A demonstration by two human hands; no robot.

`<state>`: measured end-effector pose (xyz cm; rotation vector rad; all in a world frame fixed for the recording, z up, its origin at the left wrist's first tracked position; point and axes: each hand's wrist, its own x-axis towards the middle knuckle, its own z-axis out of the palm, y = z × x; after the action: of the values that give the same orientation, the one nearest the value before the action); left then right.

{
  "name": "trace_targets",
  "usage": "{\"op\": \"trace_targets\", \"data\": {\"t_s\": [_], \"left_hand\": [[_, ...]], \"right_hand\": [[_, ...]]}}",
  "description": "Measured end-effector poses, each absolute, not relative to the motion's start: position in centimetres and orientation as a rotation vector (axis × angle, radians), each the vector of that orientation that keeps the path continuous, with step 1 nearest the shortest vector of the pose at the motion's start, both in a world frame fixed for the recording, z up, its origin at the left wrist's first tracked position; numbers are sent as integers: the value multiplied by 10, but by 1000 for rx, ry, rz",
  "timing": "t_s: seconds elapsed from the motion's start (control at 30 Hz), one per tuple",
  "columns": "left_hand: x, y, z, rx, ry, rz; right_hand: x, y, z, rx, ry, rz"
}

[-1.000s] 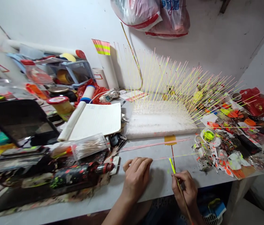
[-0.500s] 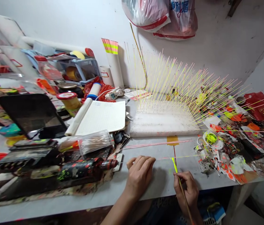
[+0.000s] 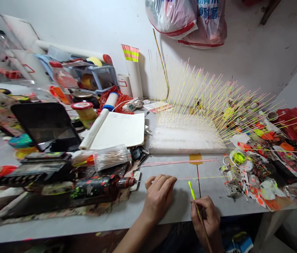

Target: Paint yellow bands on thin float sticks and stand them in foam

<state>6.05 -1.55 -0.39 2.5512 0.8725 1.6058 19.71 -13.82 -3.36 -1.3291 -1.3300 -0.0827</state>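
My left hand (image 3: 159, 196) rests palm down on the white table (image 3: 127, 218), fingers closed over the end of a thin painted rod (image 3: 201, 177) that runs off to the right. My right hand (image 3: 206, 218) grips a long thin stick (image 3: 198, 211) with a neon yellow tip, which points up and away near the rod. A few pink-and-yellow rods (image 3: 180, 162) lie flat just beyond my hands. Behind them, a white foam block (image 3: 186, 140) bristles with many thin neon rods.
To the left are an open notebook (image 3: 119, 131), a clear box of cotton swabs (image 3: 110, 157), a dark tablet (image 3: 45, 123) and paint-spattered tools (image 3: 95, 186). Paint-stained scraps (image 3: 259, 172) cover the right side. Plastic bags (image 3: 185, 21) hang on the wall behind.
The whole scene has shifted right and slightly up in view as my head turns. My right hand has moved slightly left, and the neon tip now leans further left, nearer my left hand.
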Motion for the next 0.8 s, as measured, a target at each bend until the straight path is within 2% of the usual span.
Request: {"op": "trace_targets", "data": {"t_s": [0.8], "left_hand": [[61, -18, -4, 2498, 887, 1587]], "right_hand": [[195, -129, -35, -1368, -1289, -144]]}}
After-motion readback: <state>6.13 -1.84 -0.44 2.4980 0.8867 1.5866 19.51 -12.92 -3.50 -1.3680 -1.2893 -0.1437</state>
